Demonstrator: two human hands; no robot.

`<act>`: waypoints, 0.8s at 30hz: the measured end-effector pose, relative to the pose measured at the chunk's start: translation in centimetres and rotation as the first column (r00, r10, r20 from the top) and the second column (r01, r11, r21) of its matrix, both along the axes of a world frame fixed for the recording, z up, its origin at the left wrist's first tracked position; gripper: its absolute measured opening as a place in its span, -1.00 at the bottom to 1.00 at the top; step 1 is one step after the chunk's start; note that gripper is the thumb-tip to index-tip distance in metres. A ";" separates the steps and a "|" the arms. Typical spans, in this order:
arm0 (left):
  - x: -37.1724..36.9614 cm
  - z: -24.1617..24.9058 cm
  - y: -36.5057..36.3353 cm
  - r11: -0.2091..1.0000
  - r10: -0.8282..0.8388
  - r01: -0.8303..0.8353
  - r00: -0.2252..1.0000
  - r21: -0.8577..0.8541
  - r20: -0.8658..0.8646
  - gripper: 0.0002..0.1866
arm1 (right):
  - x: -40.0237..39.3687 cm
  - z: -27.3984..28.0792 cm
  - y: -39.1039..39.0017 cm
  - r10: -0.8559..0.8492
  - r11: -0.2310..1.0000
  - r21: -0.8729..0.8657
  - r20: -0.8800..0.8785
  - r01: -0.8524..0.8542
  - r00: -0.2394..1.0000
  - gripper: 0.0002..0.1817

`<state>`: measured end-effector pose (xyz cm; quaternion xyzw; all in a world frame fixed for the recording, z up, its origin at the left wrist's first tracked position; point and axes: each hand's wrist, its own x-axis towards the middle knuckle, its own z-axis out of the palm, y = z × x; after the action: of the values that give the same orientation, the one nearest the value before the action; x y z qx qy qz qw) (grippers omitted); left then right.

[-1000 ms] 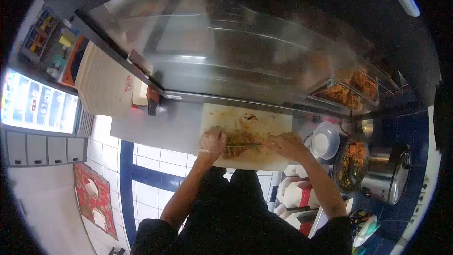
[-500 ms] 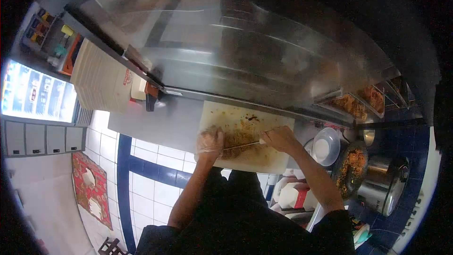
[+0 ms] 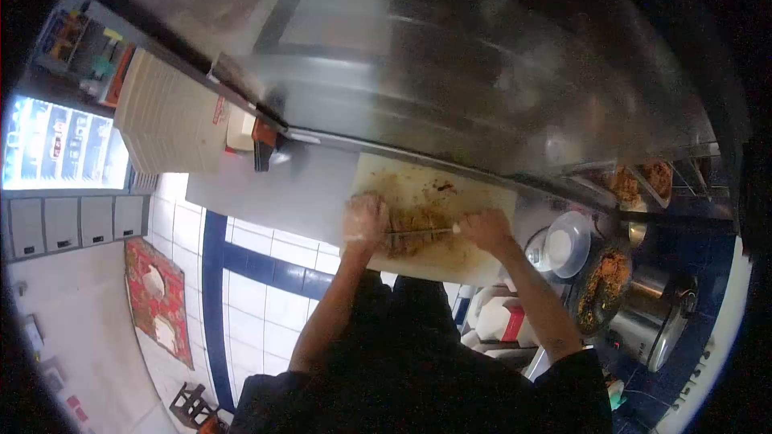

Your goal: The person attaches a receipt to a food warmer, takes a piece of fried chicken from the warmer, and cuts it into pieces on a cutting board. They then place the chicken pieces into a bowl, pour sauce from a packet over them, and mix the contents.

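Note:
A pale cutting board (image 3: 482, 267) lies on the counter in front of me, smeared with sauce and crumbs. On it is a pile of brown chopped food (image 3: 412, 219), perhaps meat. My right hand (image 3: 485, 231) is closed around the pale handle of a knife (image 3: 418, 231), whose blade runs left across the food. At the blade's far end my left hand (image 3: 366, 220), in a clear plastic glove, presses down with its fingers curled. What lies under those fingers is hidden, whether food or blade tip.
A steel panel (image 3: 450, 112) rises behind the board. At left stand stacked cream containers (image 3: 165, 116). To the right are a clear plastic bowl (image 3: 568, 245), a dark pan of orange-brown food (image 3: 605, 281) and a steel pot (image 3: 653, 317). White-and-red boxes (image 3: 494, 320) sit below the counter.
The view has shifted a little, so the board appears slightly higher and further right. Both hands stay at the board, and the knife lies closer to level across the food.

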<state>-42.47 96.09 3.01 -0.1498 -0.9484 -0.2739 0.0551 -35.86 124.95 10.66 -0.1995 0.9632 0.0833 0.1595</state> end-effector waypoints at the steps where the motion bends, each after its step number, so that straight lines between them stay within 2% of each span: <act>1: 0.4 -0.2 -0.5 1.000 -0.001 0.001 1.000 -0.005 0.000 -0.78 | -0.4 -0.8 0.3 -0.090 0.985 -0.134 0.132 0.107 0.987 -0.65; 2: -0.4 0.3 -0.5 1.000 -0.018 0.018 1.000 -0.011 0.000 -0.78 | -1.5 -1.1 0.8 -0.165 0.942 -0.247 0.254 0.229 0.953 -0.68; 3: -0.9 0.8 -0.5 0.999 -0.030 0.030 1.000 -0.016 0.006 -0.79 | -1.8 -1.4 1.2 -0.168 0.942 -0.246 0.241 0.228 0.956 -0.68; 5: -1.2 1.7 -0.3 0.999 -0.027 0.028 0.997 -0.017 0.074 -0.79 | -0.9 -1.3 0.7 -0.055 0.996 -0.062 0.053 0.059 0.997 -0.72; 6: -1.7 2.4 -0.1 1.000 -0.018 0.020 0.991 -0.009 0.131 -0.79 | -0.7 -0.7 0.4 -0.050 0.997 -0.058 0.036 0.052 0.998 -0.72; 7: -1.9 2.4 0.0 1.000 -0.020 0.019 0.995 0.002 0.101 -0.79 | -0.9 0.0 0.3 -0.056 0.998 -0.021 0.067 0.058 0.996 -0.75; 9: -0.6 0.6 -1.0 0.979 0.012 -0.047 0.985 0.201 0.172 -0.81 | -0.5 1.2 0.2 -0.069 0.998 0.020 0.079 0.067 0.995 -0.77; 11: 0.4 3.8 -2.4 0.909 0.140 -0.144 0.989 0.392 0.038 -0.81 | 0.3 1.3 0.3 -0.132 0.990 -0.037 0.141 0.138 0.981 -0.70; 13: 1.7 4.9 -5.1 0.878 0.178 -0.085 0.971 0.470 -0.157 -0.77 | 2.4 2.5 0.3 -0.217 0.970 -0.100 0.067 0.222 0.974 -0.69; 15: 2.7 10.9 -6.0 0.768 0.324 -0.162 0.933 0.620 -0.157 -0.74 | 5.8 2.8 0.3 -0.298 0.941 -0.165 0.020 0.297 0.954 -0.67; 16: 3.5 9.9 -6.7 0.700 0.329 -0.212 0.943 0.682 -0.044 -0.57 | 7.5 2.6 0.6 -0.386 0.915 -0.156 -0.065 0.373 0.920 -0.72; 17: 3.8 9.4 -6.6 0.703 0.321 -0.200 0.946 0.682 -0.053 -0.57 | 9.0 2.2 0.9 -0.467 0.882 -0.156 -0.154 0.445 0.871 -0.75; 19: 4.1 8.4 -5.4 0.800 -0.053 0.054 0.998 0.598 -0.019 -0.19 | 13.2 0.4 1.3 -0.540 0.837 -0.236 -0.208 0.494 0.815 -0.75; 20: 4.1 7.3 -4.9 0.895 -0.156 0.158 0.987 0.418 -0.039 -0.03 | 15.0 -0.7 1.1 -0.605 0.790 -0.309 -0.247 0.530 0.757 -0.74; 21: 4.3 6.4 -4.3 0.940 -0.259 0.260 0.965 0.221 -0.034 0.13 | 16.4 -1.9 0.6 -0.612 0.785 -0.306 -0.248 0.539 0.751 -0.74; 23: 4.7 6.5 -2.1 0.931 -0.331 0.324 0.943 0.168 0.015 0.14 | 18.3 -3.1 -0.4 -0.873 0.442 -0.336 0.054 0.832 0.485 -0.65; 24: 4.8 6.6 -1.1 0.918 -0.390 0.381 0.919 0.112 0.064 0.16 | 18.9 -3.4 -1.4 -0.816 0.573 -0.225 -0.067 0.788 0.574 -0.56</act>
<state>-37.70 95.01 9.60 -0.3190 -0.8872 -0.3315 -0.0333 -16.98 123.55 7.30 0.2545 0.9613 -0.0646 0.0830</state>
